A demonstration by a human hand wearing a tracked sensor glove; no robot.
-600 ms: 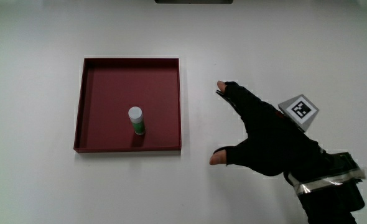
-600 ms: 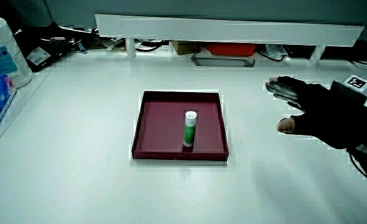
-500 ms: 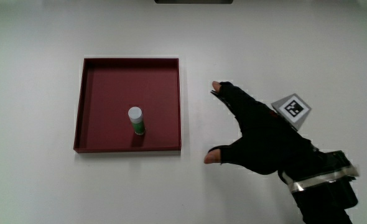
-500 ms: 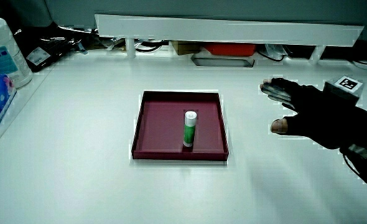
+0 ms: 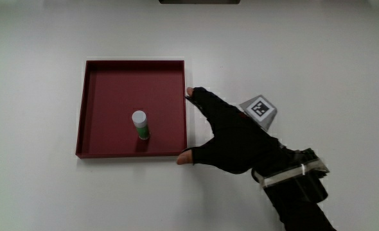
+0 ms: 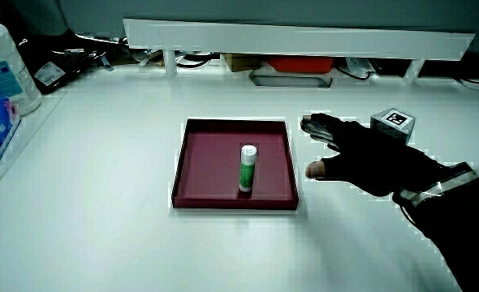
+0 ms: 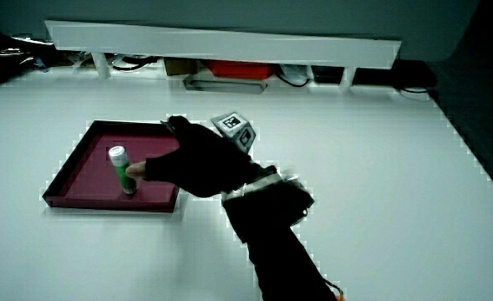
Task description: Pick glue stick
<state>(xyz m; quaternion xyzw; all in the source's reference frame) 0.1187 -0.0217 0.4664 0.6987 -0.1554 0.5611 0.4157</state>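
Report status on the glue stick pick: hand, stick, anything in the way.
Hand open, empty, beside the tray rim. Glue stick upright inside the tray, untouched. Nothing between hand and stick except the tray wall.

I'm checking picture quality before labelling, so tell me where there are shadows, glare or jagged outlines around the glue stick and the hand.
Main view: the upright glue stick casts a short dark shadow on the tray floor; light is even, no glare. In both side views the hand has a jagged pale fringe along its outline, and the table looks bright but not blown out.
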